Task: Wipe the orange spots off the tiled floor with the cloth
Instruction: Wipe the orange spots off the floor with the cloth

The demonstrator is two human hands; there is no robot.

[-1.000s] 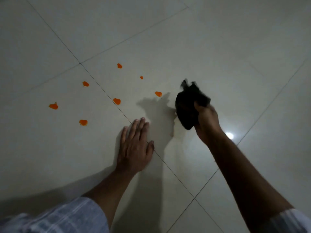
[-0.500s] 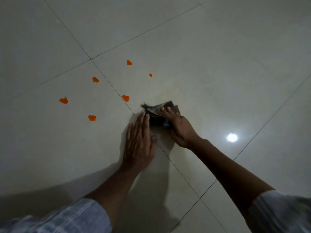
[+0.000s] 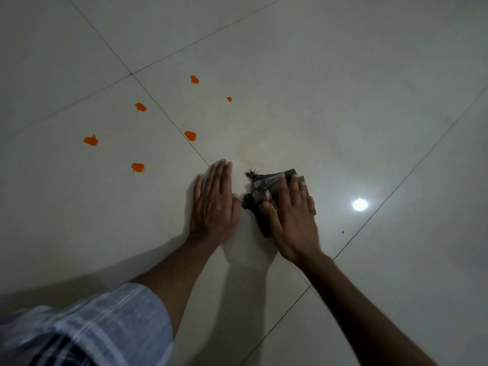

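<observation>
Cloth (image 3: 260, 192) lies pressed to the tiled floor (image 3: 343, 101) under the flat right hand (image 3: 290, 210), left hand (image 3: 214, 199) spread beside; six orange spots (image 3: 190, 135) likely need wiping next.

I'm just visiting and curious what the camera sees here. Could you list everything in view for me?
orange spots: six, orange, scattered on the floor ahead and left of the hands
cloth: one, dark, crumpled, on the floor under the right hand
smear: one, faint yellowish, on the tile just beyond the cloth
floor: large pale glossy tiles with thin dark joints
light reflection: one, white, on the tile right of the cloth
speck: one, tiny and dark, right of the right hand
sleeve: checked, pale, lower left
left hand: flat on the floor, fingers straight
right hand: presses on the cloth
</observation>
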